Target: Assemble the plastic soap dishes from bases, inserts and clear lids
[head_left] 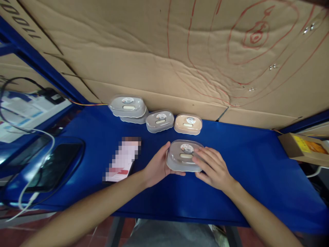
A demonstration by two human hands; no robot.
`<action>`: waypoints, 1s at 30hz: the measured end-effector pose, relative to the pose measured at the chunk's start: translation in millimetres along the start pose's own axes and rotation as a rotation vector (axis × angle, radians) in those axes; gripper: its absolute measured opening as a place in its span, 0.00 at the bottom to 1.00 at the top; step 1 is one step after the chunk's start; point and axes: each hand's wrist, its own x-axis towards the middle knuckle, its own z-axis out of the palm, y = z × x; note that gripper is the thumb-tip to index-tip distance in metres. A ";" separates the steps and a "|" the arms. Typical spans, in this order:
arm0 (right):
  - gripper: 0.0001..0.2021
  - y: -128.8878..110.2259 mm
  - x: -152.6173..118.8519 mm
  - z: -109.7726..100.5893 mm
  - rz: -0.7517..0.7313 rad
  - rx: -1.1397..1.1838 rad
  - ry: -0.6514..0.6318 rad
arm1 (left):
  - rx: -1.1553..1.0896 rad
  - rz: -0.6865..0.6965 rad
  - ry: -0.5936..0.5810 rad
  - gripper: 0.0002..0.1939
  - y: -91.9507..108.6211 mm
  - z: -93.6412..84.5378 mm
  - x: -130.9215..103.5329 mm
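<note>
A grey, rounded plastic box with a clear lid [176, 151] is between my two hands above the blue tabletop; it has a round label and a pale oblong piece on top. My left hand [159, 166] grips its left end, thumb at the side and fingers partly hidden underneath. On the right end, my right hand [214, 168] is closed around the edge, its fingertips resting on the lid. Behind it sit a peach box of the same shape [182, 128], a grey one [154, 126], and a stack of grey boxes [118, 106].
A phone with a blurred screen [123, 159] lies left of my hands. Further left are a dark phone [55, 168] and a white cable [52, 144]. A cardboard wall [133, 68] rises behind the blue table [244, 154]. At the right edge stands a small carton [295, 147].
</note>
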 end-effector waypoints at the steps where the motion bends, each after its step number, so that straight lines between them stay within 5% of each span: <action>1: 0.38 1.9 -0.5 -0.7 0.017 -0.004 0.022 | 0.021 0.004 -0.027 0.33 -0.5 0.0 -0.1; 8: 0.40 21.8 -0.8 -9.9 0.209 -0.076 0.201 | 0.126 0.010 -0.046 0.33 0.0 2.0 -3.3; 15: 0.32 72.8 -12.4 -18.2 0.569 -0.264 0.329 | 0.167 0.044 -0.012 0.28 4.8 1.8 -5.7; 21: 0.30 106.7 -22.7 -13.4 0.570 -0.306 0.281 | 0.211 0.077 -0.012 0.23 6.5 0.5 -6.2; 30: 0.28 114.6 -22.7 -9.4 0.547 -0.273 0.198 | 0.431 0.134 0.083 0.18 9.4 8.7 -8.3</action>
